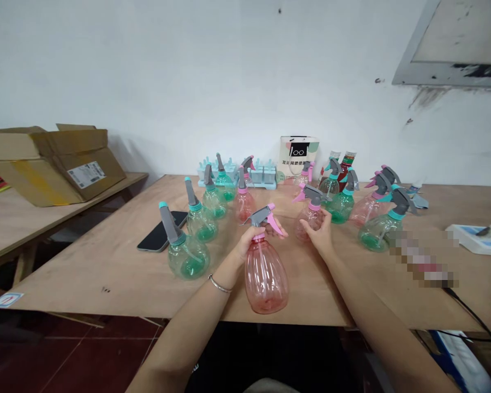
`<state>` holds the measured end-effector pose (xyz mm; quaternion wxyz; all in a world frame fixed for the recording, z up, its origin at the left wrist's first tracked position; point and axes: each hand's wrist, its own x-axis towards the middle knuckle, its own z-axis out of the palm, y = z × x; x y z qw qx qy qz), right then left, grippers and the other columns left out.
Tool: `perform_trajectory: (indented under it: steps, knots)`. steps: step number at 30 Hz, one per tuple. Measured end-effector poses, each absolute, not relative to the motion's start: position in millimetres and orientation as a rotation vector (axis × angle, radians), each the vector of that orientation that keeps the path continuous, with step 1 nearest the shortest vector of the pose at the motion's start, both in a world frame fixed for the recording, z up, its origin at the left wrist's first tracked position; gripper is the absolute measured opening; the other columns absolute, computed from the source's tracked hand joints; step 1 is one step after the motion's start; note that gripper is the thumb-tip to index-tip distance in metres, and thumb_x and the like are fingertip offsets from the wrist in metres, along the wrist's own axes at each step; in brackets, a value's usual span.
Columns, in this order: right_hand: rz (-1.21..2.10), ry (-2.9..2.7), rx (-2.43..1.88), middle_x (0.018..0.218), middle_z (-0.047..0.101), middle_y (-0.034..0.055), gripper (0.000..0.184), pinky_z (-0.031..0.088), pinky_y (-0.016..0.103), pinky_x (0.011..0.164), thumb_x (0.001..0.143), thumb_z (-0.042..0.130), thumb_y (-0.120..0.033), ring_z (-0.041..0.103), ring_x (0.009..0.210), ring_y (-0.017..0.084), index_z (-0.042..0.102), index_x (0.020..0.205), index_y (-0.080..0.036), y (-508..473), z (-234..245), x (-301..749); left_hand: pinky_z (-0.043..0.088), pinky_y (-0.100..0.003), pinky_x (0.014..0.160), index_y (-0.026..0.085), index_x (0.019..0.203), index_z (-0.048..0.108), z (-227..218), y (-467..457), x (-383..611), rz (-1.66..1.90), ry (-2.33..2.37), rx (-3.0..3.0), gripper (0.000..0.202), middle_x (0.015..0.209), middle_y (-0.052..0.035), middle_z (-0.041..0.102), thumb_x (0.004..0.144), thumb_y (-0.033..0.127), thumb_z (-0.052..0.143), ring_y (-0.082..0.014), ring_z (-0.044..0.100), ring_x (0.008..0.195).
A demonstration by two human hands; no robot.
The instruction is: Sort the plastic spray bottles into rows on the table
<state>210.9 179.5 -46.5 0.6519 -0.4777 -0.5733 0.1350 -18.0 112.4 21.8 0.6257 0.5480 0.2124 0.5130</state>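
A pink see-through spray bottle (pixel 267 278) with a grey and pink trigger head is at the table's front edge. My left hand (pixel 246 244) wraps around its neck, just under the trigger head. A little farther back and to the right is another pink spray bottle (pixel 305 224), its nozzle facing left. My right hand (pixel 319 232) closes around this one's body, thumb in front and fingers on the right side. Left of my hands runs a row of green spray bottles (pixel 188 259). One more pink spray bottle (pixel 244 204) stands behind the nearest one.
At right are more green spray bottles (pixel 379 232) and a pink one (pixel 368 210). A black phone (pixel 157 237) lies at left. Along the wall stand light-blue molds (pixel 264 176), a paper bag (pixel 290 147) and red-filled bottles (pixel 346 164). A cardboard box (pixel 61 169) sits far left; a white tray (pixel 470 243) lies right.
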Motion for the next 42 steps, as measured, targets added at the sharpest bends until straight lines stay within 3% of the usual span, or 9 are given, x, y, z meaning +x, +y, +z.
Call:
perform_trajectory:
  steps: [5,13,16,20,22,28,36,42]
  knots:
    - [0.381,-1.281,-1.056,0.130,0.053,0.0169,0.079,0.047,0.048,0.103,0.063,0.078,-0.054,0.058,0.118,0.028,0.038,0.123,-0.020,180.2,-48.9,210.9,0.053,-0.039,0.070,0.020,0.066,0.055,23.8,103.9,-13.9,1.195,0.440,1.249,0.029,0.072,-0.0094,0.065,0.060,0.047,0.062,-0.0274,0.066,0.078]
    - [0.415,-1.298,-1.062,0.133,0.052,0.0178,0.082,0.045,0.048,0.106,0.061,0.078,-0.056,0.057,0.121,0.028,0.038,0.124,-0.020,178.6,-49.7,213.4,0.052,-0.050,0.082,0.017,0.092,0.068,27.0,98.3,-11.0,1.109,0.452,1.347,0.048,0.092,-0.0147,0.071,0.060,0.053,0.061,-0.0380,0.065,0.100]
    - [0.411,-1.322,-1.087,0.132,0.053,0.0176,0.082,0.045,0.048,0.106,0.063,0.076,-0.058,0.057,0.121,0.028,0.039,0.125,-0.020,177.9,-50.0,214.5,0.050,-0.051,0.086,0.017,0.088,0.066,23.2,99.3,-12.0,1.139,0.385,1.311,0.040,0.088,-0.0138,0.069,0.063,0.048,0.061,-0.0363,0.065,0.099]
    - [0.400,-1.335,-1.092,0.130,0.054,0.0168,0.080,0.044,0.049,0.105,0.063,0.076,-0.058,0.057,0.120,0.029,0.040,0.123,-0.020,177.0,-49.0,215.0,0.051,-0.042,0.074,0.019,0.067,0.058,18.9,102.1,-12.4,1.218,0.377,1.275,0.029,0.060,-0.0066,0.057,0.064,0.048,0.060,-0.0254,0.063,0.071]
    - [0.419,-1.340,-1.081,0.129,0.054,0.0163,0.079,0.045,0.049,0.105,0.063,0.077,-0.057,0.057,0.120,0.028,0.039,0.123,-0.021,176.4,-48.0,214.6,0.048,-0.035,0.064,0.019,0.069,0.058,18.5,104.0,-11.1,1.234,0.386,1.243,0.028,0.060,-0.0051,0.058,0.062,0.045,0.062,-0.0216,0.060,0.064]
    - [0.477,-1.333,-1.050,0.130,0.054,0.0148,0.077,0.043,0.050,0.107,0.063,0.078,-0.054,0.056,0.122,0.029,0.039,0.122,-0.023,176.2,-47.2,214.0,0.041,-0.029,0.058,0.015,0.081,0.064,19.6,108.0,-6.6,1.139,0.315,1.213,0.030,0.080,-0.0102,0.068,0.062,0.038,0.061,-0.0224,0.061,0.074]
    - [0.480,-1.343,-1.057,0.133,0.053,0.0156,0.080,0.041,0.052,0.109,0.062,0.079,-0.055,0.055,0.124,0.030,0.039,0.123,-0.023,178.1,-48.7,216.0,0.039,-0.027,0.059,0.016,0.067,0.058,16.9,107.1,-6.4,1.173,0.329,1.217,0.023,0.067,-0.0059,0.059,0.063,0.038,0.062,-0.0180,0.056,0.066]
    - [0.522,-1.348,-1.047,0.133,0.054,0.0163,0.079,0.043,0.051,0.108,0.064,0.078,-0.053,0.056,0.123,0.029,0.037,0.124,-0.022,175.8,-46.6,214.3,0.038,-0.027,0.059,0.015,0.071,0.063,13.6,112.5,-4.0,1.181,0.387,1.299,0.023,0.066,-0.0043,0.059,0.065,0.038,0.061,-0.0149,0.050,0.062]
